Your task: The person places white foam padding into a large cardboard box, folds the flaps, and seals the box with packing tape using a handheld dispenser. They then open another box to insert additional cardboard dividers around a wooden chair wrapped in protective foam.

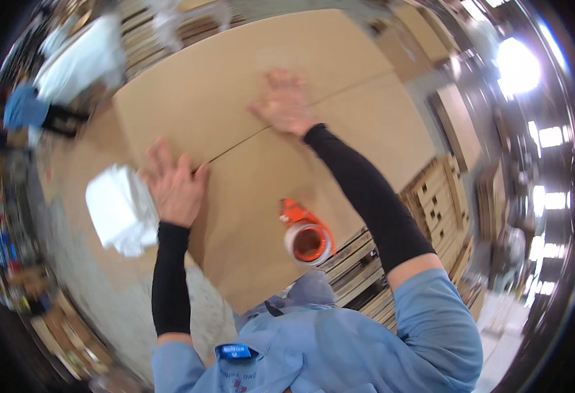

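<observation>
A large brown cardboard box (248,216) lies before me, and a seam runs across its top between two flaps. My left hand (176,187) presses flat near the seam's left end, fingers spread. Farther away and to the right, my right hand (286,105) rests open on the far flap, beside the seam; it is slightly blurred. Neither hand holds anything. On the near flap sits an orange tape dispenser (308,234) with a roll of tape in it, apart from both hands. A white folded bundle (122,209) is just left of my left hand.
Wooden pallets (439,203) stand close at the right, with slats under the box's near right edge. Flat cardboard sheets (457,128) lean farther right. A person in a blue shirt (29,110) is at the far left, near a white-wrapped stack (84,59).
</observation>
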`<state>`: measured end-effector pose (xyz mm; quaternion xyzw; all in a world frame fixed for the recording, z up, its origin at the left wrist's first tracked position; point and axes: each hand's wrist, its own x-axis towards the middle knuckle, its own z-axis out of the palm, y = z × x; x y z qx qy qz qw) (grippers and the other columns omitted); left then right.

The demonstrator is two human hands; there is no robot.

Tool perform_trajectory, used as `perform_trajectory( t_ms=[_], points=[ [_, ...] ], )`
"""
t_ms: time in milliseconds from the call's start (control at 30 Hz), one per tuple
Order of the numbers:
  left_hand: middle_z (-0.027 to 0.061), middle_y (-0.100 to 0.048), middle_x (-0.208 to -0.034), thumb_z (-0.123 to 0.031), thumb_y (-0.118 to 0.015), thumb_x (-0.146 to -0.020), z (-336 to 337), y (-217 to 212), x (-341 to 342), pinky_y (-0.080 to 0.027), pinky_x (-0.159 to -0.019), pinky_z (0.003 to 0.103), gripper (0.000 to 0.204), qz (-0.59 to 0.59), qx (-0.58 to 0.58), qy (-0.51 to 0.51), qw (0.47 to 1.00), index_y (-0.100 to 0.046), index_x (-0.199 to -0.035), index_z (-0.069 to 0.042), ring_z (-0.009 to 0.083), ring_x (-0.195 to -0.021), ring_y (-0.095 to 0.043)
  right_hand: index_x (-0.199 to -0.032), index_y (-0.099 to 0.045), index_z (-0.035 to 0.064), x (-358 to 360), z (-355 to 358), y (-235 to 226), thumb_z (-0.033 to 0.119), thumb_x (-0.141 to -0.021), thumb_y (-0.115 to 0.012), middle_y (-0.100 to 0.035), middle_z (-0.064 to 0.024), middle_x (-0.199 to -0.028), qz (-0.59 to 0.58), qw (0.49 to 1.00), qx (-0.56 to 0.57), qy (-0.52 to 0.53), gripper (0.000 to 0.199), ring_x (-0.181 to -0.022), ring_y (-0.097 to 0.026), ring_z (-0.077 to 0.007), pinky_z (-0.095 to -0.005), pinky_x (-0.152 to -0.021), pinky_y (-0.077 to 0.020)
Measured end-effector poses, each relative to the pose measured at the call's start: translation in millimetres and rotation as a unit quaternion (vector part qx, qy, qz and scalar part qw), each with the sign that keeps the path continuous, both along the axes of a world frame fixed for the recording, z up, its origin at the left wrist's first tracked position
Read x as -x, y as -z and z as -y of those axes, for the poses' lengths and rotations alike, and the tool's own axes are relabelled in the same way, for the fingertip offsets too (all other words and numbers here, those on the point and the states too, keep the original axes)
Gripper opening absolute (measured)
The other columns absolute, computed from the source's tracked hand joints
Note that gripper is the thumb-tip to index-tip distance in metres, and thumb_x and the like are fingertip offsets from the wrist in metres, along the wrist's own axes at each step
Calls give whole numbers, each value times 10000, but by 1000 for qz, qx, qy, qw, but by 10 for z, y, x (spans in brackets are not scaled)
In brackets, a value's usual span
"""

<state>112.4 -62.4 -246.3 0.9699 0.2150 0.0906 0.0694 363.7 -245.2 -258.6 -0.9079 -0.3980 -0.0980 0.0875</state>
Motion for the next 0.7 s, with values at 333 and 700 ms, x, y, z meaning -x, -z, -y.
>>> perform_trajectory(
  t_ms=[333,700],
  points=[
    [204,-129,-1682,-489,-509,-1003,196,92,-518,-88,-1229,582,460,-38,-22,185,982,-617,-1015,-42,436,-1537,-125,-1551,-346,38,112,254,-82,658,-926,-489,-269,-269,-1613,-166,982,-73,-55,891,-1514,-201,-424,-593,-1224,-115],
    [197,-118,-1685,-658,-319,-1020,100,76,-578,-83,-1241,549,777,-48,-32,192,980,-591,-1089,67,411,-1547,-105,-1610,-251,111,-2701,5211,-930,471,-1073,-427,-248,-86,-1671,-417,655,-625,87,670,-1536,-219,-190,-380,-1239,-181]
  ],
)
